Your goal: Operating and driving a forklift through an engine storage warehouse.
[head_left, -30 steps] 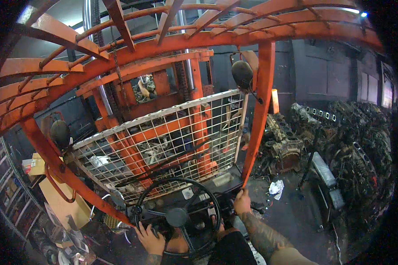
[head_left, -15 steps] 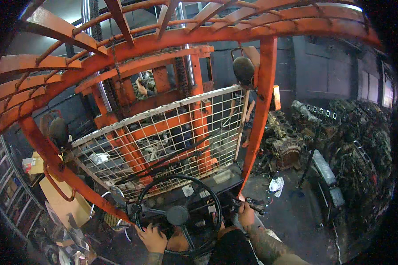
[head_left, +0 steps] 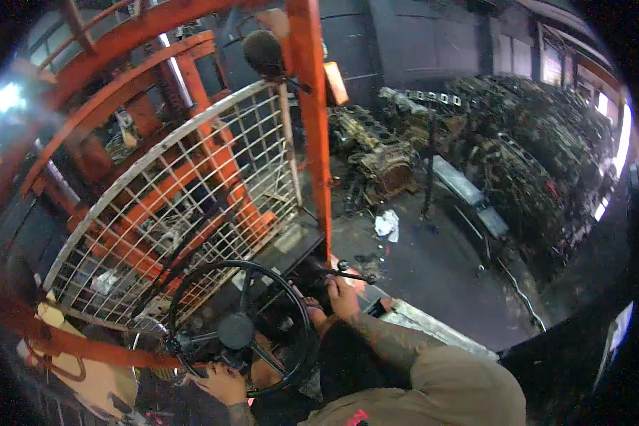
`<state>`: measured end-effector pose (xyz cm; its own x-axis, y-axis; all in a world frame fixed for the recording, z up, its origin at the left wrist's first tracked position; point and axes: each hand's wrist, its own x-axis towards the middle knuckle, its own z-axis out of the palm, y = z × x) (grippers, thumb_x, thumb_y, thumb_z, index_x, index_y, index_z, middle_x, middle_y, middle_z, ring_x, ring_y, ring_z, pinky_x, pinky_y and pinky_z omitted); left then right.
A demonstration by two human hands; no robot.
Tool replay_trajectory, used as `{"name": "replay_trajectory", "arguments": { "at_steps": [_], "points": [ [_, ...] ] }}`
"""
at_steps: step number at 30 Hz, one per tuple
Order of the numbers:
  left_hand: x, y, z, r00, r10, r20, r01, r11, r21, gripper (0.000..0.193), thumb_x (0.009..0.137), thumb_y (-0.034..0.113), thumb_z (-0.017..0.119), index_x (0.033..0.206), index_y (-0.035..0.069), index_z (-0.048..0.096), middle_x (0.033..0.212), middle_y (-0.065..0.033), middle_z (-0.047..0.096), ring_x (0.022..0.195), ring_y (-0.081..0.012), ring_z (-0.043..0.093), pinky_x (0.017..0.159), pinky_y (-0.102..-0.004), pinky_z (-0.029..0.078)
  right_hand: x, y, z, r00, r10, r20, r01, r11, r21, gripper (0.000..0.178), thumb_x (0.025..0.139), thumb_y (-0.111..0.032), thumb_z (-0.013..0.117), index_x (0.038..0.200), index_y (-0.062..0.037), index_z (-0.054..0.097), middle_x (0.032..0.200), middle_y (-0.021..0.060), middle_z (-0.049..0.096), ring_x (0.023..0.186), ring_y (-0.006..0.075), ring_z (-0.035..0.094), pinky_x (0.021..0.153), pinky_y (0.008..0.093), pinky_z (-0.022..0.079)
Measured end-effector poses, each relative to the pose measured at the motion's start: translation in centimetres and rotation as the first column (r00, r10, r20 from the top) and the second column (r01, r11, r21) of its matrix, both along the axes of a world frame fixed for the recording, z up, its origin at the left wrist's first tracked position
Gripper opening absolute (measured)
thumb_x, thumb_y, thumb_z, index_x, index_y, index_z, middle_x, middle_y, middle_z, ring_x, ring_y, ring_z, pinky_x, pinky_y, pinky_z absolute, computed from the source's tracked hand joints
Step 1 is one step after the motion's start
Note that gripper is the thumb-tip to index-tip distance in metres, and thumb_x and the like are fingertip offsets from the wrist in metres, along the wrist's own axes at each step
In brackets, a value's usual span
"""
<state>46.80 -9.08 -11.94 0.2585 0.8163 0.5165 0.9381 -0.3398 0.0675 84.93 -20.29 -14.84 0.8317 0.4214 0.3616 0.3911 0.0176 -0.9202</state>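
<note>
I sit behind a black steering wheel [head_left: 236,330] with a round hub and spokes. My left hand [head_left: 224,384] is curled over the lower left part of its rim. To the right of the wheel, my right hand [head_left: 343,297] is closed around a control lever [head_left: 326,271], most of which the fingers hide. Black ball knobs [head_left: 370,279] of the levers show just beyond that hand. In front of the wheel rises a white wire-grid guard [head_left: 170,192], with the orange mast [head_left: 224,160] of a forklift behind it.
An orange cab post [head_left: 311,135] stands right of the guard. Greasy engine blocks [head_left: 387,170] and a large heap of engine parts [head_left: 522,170] fill the right side. Crumpled white paper [head_left: 387,225] lies on the dark floor. Cardboard [head_left: 85,369] is at lower left.
My view has swung to the right, so the guard, mast and wheel sit further left in the picture. Both hands keep their places, the left on the rim and the right on the lever.
</note>
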Motion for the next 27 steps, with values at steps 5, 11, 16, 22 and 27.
{"name": "replay_trajectory", "arguments": {
  "at_steps": [5, 11, 16, 22, 27],
  "points": [
    [1.0, -1.2, 2.0, 0.996, 0.09, 0.002, -0.09, 0.996, -0.019, 0.029, 0.08, 0.021, 0.076, 0.105, 0.008, 0.075, 0.133, -0.0096, 0.064, 0.149, -0.063, 0.021, 0.121, -0.0691, 0.024, -0.3, -0.3, 0.3, 1.0, -0.015, 0.022, 0.014, 0.997, 0.072, 0.02, 0.105, -0.017, 0.057, 0.106, -0.0001, 0.068, 0.09, 0.0215, 0.071, 0.08, 0.0331, 0.069, 0.074, 0.042, 0.053],
    [0.7, -0.8, 1.8, 0.998, 0.031, 0.049, -0.03, 1.0, -0.007, 0.03, 0.079, 0.02, 0.074, 0.104, 0.003, 0.074, 0.131, -0.0126, 0.063, 0.146, -0.0641, 0.026, 0.122, -0.0683, 0.024, 0.1, -0.6, -0.3, 0.999, -0.006, -0.048, 0.005, 1.0, -0.006, 0.021, 0.106, -0.02, 0.057, 0.109, -0.0012, 0.066, 0.084, 0.0163, 0.069, 0.076, 0.024, 0.066, 0.072, 0.0372, 0.052],
    [0.1, -2.0, 2.1, 0.999, 0.039, 0.004, -0.039, 0.999, 0.034, 0.033, 0.078, 0.018, 0.073, 0.107, 0.003, 0.072, 0.133, -0.0134, 0.062, 0.144, -0.0643, 0.028, 0.122, -0.0683, 0.024, -0.5, -0.6, 0.1, 1.0, -0.001, 0.02, -0.002, 0.992, 0.125, 0.022, 0.107, -0.021, 0.055, 0.108, -0.0019, 0.067, 0.08, 0.0138, 0.068, 0.076, 0.0257, 0.065, 0.072, 0.0391, 0.051],
    [-1.5, 0.6, -1.0, 0.645, -0.25, 0.722, 0.1, 0.964, 0.245, 0.026, 0.098, 0.013, 0.062, 0.121, 0.002, 0.066, 0.147, -0.0223, 0.054, 0.136, -0.0402, 0.051, 0.113, -0.0503, 0.045, 1.1, 0.4, -2.2, 0.965, -0.102, 0.241, 0.097, 0.995, 0.033, 0.02, 0.104, -0.019, 0.059, 0.108, -0.0016, 0.067, 0.093, 0.0211, 0.07, 0.089, 0.0406, 0.068, 0.081, 0.0458, 0.053],
    [-12.0, 5.7, -11.0, -0.038, -0.017, 0.999, -0.116, 0.993, 0.012, 0.026, 0.106, 0.02, 0.055, 0.128, 0.006, 0.055, 0.112, -0.0095, 0.066, 0.091, -0.0193, 0.065, 0.081, -0.0354, 0.055, 1.1, 1.3, -1.4, 0.963, 0.007, 0.269, -0.013, 1.0, 0.021, 0.021, 0.108, -0.016, 0.052, 0.104, -0.0008, 0.065, 0.091, 0.0124, 0.063, 0.08, 0.0239, 0.055, 0.075, 0.0366, 0.047]
  ]
}}
